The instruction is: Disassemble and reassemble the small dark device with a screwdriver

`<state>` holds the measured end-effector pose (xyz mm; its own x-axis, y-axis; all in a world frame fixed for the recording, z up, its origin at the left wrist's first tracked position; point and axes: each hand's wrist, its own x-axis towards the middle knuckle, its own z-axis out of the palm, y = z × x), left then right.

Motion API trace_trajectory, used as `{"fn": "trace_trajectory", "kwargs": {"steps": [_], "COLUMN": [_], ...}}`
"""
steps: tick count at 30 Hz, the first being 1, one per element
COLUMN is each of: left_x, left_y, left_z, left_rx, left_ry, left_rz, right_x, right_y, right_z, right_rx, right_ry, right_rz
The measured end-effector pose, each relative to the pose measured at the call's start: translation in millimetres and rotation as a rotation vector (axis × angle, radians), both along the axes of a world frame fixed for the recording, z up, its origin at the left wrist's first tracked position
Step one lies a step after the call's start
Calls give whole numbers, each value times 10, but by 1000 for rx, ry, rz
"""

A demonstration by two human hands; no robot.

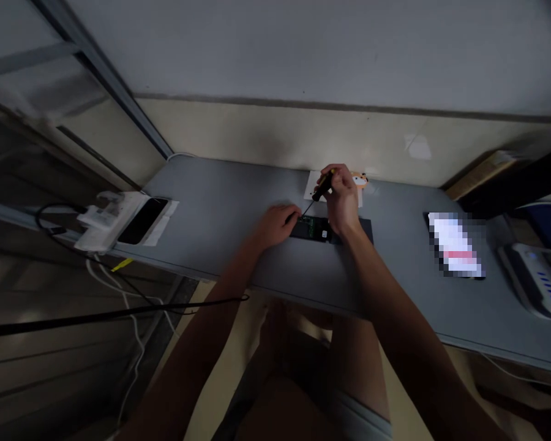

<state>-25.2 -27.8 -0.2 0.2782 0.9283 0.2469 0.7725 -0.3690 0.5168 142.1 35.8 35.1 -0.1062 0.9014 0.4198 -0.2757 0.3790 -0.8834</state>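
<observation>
Now the right hand (342,199) grips a screwdriver (320,188) over the open phone (313,228) while the left hand (275,223) holds it down, so it probably needs a slow, careful turn.

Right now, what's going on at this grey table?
A person seated at the grey table holds a black-and-yellow-handled screwdriver in the right hand, its tip down on an opened black device with a green circuit board. The left hand steadies that device's left end. A black phone on white packaging lies far left.
</observation>
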Motion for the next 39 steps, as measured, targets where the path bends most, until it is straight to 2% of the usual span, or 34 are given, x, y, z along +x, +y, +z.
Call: {"fn": "trace_trajectory", "kwargs": {"steps": [3, 6, 11, 15, 26, 39], "left_x": [5, -1, -9, -8, -5, -18], "left_y": [0, 4, 0, -7, -2, -2], "left_z": [-2, -1, -5, -15, -24, -27], "left_rx": [10, 10, 7, 5, 9, 17], "left_ry": [2, -3, -2, 13, 33, 19], "left_rz": [4, -6, -6, 16, 21, 3], "right_x": [17, -16, -103, -102, -121, -141], "right_y": [13, 14, -46, -92, -133, -98], "right_z": [7, 23, 103, 155, 164, 56], "right_rx": [21, -55, -214, -247, -153, -88], "right_ry": [19, 115, 325, 341, 274, 226], "right_rz": [44, 78, 49, 23, 113, 49]}}
